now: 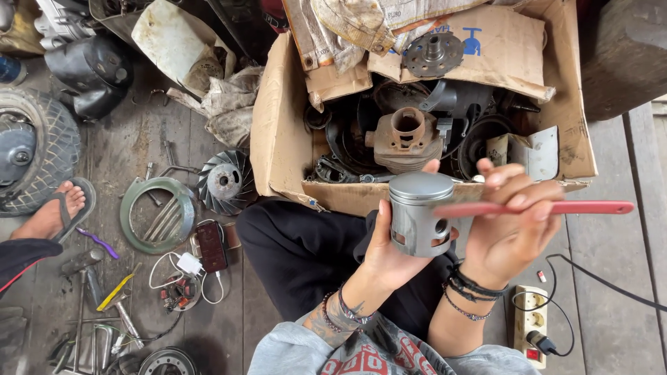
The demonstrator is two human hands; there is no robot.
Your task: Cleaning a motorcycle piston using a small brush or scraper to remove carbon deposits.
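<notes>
Left hand (pixel 389 253): fingers wrapped round the grey piston (pixel 420 214), held upright above the lap.
Right hand (pixel 511 222): pinches a red-handled tool (pixel 556 207) laid against the piston's side.
Risk: tool could skid off smooth metal — scoring it, or nicking the thumb.
Drop: a loosened grip sends it into the cardboard box (pixel 278 139).

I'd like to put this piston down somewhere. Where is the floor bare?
Bare planks lie right of the cardboard box, above the power strip. A smaller patch sits between the tyre and green ring. Lower left, amid tools, is crowded.
</notes>
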